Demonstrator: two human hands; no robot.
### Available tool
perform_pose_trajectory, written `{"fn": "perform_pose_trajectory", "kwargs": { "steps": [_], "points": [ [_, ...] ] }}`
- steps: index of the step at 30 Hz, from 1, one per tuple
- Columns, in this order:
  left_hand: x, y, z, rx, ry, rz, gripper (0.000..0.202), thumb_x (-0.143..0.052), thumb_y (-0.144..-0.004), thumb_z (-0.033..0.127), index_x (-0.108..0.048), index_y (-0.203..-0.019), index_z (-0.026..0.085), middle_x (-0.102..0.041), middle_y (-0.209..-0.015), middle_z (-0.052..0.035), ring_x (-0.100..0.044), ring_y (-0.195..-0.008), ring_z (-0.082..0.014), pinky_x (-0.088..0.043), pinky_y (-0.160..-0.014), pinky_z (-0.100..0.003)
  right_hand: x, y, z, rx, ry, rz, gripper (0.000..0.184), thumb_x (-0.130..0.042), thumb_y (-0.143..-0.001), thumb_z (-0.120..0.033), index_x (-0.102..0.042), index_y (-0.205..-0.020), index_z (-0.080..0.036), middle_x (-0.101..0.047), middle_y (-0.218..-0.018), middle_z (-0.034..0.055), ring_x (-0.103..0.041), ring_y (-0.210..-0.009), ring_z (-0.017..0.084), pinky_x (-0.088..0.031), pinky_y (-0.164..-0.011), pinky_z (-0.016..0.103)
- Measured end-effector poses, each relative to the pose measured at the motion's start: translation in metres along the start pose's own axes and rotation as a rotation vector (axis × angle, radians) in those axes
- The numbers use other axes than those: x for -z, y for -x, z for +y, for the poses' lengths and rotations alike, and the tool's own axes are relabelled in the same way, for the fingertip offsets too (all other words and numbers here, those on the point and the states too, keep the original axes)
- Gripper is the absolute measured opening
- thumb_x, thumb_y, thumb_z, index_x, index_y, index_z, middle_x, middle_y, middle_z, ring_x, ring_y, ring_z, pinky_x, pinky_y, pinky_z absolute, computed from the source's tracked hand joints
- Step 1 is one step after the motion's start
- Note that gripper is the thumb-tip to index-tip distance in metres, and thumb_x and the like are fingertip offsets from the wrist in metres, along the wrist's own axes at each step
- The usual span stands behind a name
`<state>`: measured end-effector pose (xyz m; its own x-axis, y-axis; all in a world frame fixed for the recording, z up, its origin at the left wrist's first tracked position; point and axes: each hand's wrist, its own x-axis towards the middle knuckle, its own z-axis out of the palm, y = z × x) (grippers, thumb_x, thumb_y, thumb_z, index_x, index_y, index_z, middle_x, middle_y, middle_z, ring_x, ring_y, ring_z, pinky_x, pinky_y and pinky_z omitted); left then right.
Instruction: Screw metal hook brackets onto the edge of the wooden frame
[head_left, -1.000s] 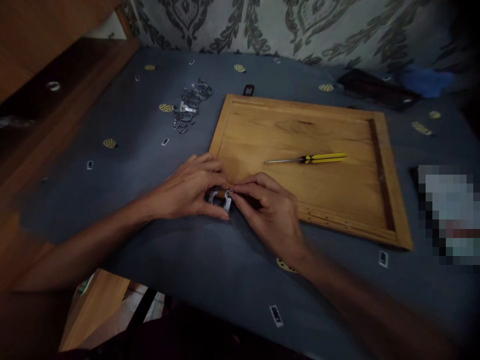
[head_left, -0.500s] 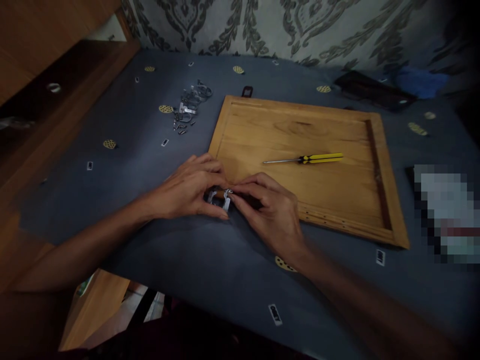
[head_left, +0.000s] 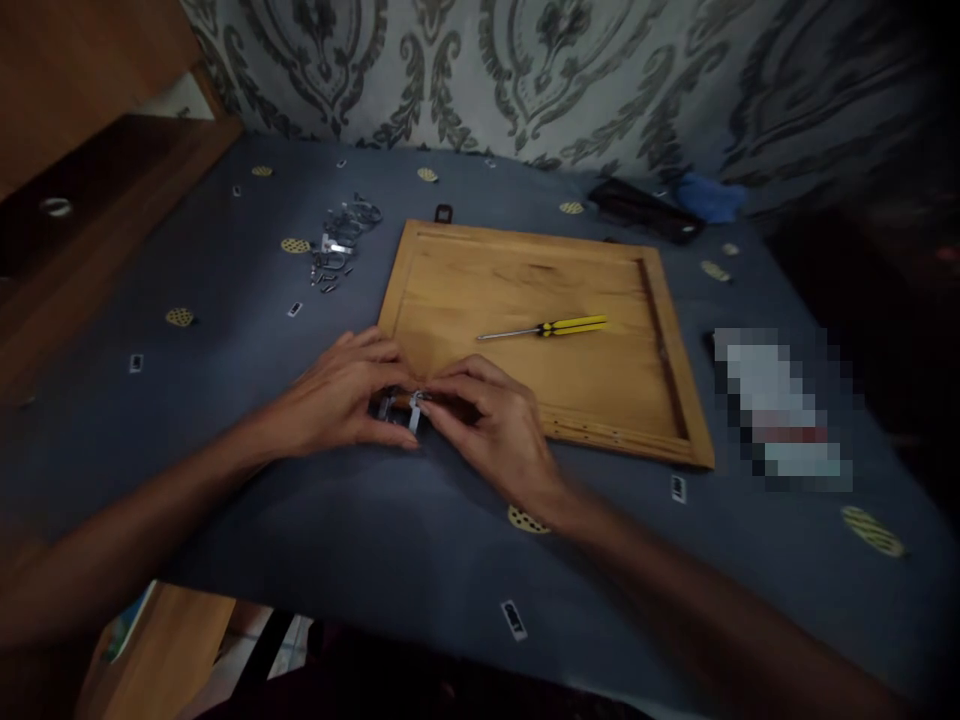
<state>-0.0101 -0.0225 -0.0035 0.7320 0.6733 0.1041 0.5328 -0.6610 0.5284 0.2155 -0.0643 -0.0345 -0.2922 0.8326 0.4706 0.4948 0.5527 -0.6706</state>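
Note:
At the near left corner of a wooden tray-like panel [head_left: 525, 281], a small silvery metal clasp [head_left: 414, 415] sits against the edge. My left hand [head_left: 341, 395] has its thumb and fingers curled round the clasp, steadying it from the left. From the right, my right hand [head_left: 495, 415] pinches with thumb and forefinger at the clasp's upper end. Whatever lies between those fingertips is too small and hidden to make out. A screwdriver [head_left: 544, 328] with a yellow and black handle rests on the panel, its tip towards my hands.
Metal clasps [head_left: 341, 240] and several small screws [head_left: 328, 280] lie on the patterned blue cloth [head_left: 247, 520], left of the panel. Behind are a dark pouch [head_left: 645, 208] and a blue cloth bundle [head_left: 712, 197]. A blurred-out item [head_left: 780, 405] lies to the right.
The view has turned, so everything sits further left and most things lower. Both hands stay at the clasp on the panel's corner, with little change in their grip.

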Motion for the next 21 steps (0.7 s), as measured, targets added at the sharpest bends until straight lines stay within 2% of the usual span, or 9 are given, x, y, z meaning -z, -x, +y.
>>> {"fn": "perform_pose_trajectory", "kwargs": {
  "steps": [3,7,9,11,13,16,21],
  "points": [
    [-0.002,0.001,-0.003,0.011,0.01,0.007,0.047,-0.087,-0.082,0.063,-0.077,-0.109,0.026,-0.072,-0.106,-0.0013,-0.059,-0.104,-0.0245,-0.035,-0.093,-0.038,0.012,-0.005,0.004,0.002,0.066,0.038,0.011,-0.071,-0.099,-0.027,-0.08,-0.1,-0.021,-0.077,-0.096,0.005,-0.075,-0.087,0.02,-0.062,-0.073,0.031],
    [-0.004,0.0,-0.003,0.018,0.001,0.013,0.046,-0.09,-0.08,0.062,-0.078,-0.105,0.025,-0.073,-0.105,-0.0017,-0.06,-0.104,-0.0248,-0.036,-0.092,-0.037,0.055,-0.015,0.027,-0.005,0.179,0.098,0.015,-0.065,-0.1,-0.026,-0.079,-0.105,-0.024,-0.079,-0.106,0.0087,-0.075,-0.101,0.027,-0.062,-0.092,0.046],
    [-0.003,-0.001,-0.003,0.012,-0.001,0.007,0.047,-0.09,-0.078,0.062,-0.078,-0.102,0.023,-0.072,-0.103,-0.0023,-0.059,-0.102,-0.0248,-0.036,-0.089,-0.037,0.08,-0.018,0.046,-0.001,0.255,0.104,0.021,-0.07,-0.093,-0.022,-0.079,-0.111,-0.024,-0.078,-0.122,0.0125,-0.07,-0.119,0.037,-0.053,-0.107,0.061],
    [-0.003,-0.001,-0.002,0.011,0.0,-0.001,0.047,-0.09,-0.079,0.063,-0.078,-0.101,0.023,-0.072,-0.102,-0.0026,-0.059,-0.102,-0.0247,-0.036,-0.089,-0.037,0.101,-0.019,0.066,0.005,0.475,-0.001,0.035,-0.07,-0.092,-0.025,-0.076,-0.126,-0.024,-0.07,-0.143,0.0157,-0.062,-0.132,0.044,-0.045,-0.112,0.07],
    [-0.002,-0.002,-0.002,0.019,0.002,-0.002,0.046,-0.089,-0.08,0.062,-0.078,-0.102,0.023,-0.072,-0.103,-0.0025,-0.06,-0.102,-0.0248,-0.035,-0.09,-0.037,0.112,-0.018,0.083,-0.017,0.525,-0.071,0.037,-0.073,-0.09,-0.027,-0.076,-0.127,-0.022,-0.071,-0.139,0.0195,-0.065,-0.126,0.045,-0.049,-0.105,0.068],
    [-0.001,-0.002,0.0,0.024,0.01,-0.013,0.046,-0.09,-0.08,0.061,-0.078,-0.101,0.022,-0.072,-0.103,-0.003,-0.06,-0.104,-0.0253,-0.035,-0.09,-0.037,0.118,-0.014,0.098,-0.036,0.504,-0.111,0.025,-0.075,-0.092,-0.029,-0.08,-0.116,-0.023,-0.079,-0.112,0.018,-0.072,-0.105,0.038,-0.055,-0.088,0.053],
    [0.001,-0.003,0.002,0.024,0.012,-0.028,0.043,-0.09,-0.08,0.059,-0.078,-0.097,0.021,-0.073,-0.106,-0.0036,-0.061,-0.104,-0.0252,-0.036,-0.09,-0.036,0.122,-0.015,0.106,-0.064,0.453,-0.115,0.016,-0.08,-0.087,-0.02,-0.083,-0.101,-0.027,-0.077,-0.092,0.013,-0.068,-0.083,0.028,-0.047,-0.069,0.041]
  ]
}}
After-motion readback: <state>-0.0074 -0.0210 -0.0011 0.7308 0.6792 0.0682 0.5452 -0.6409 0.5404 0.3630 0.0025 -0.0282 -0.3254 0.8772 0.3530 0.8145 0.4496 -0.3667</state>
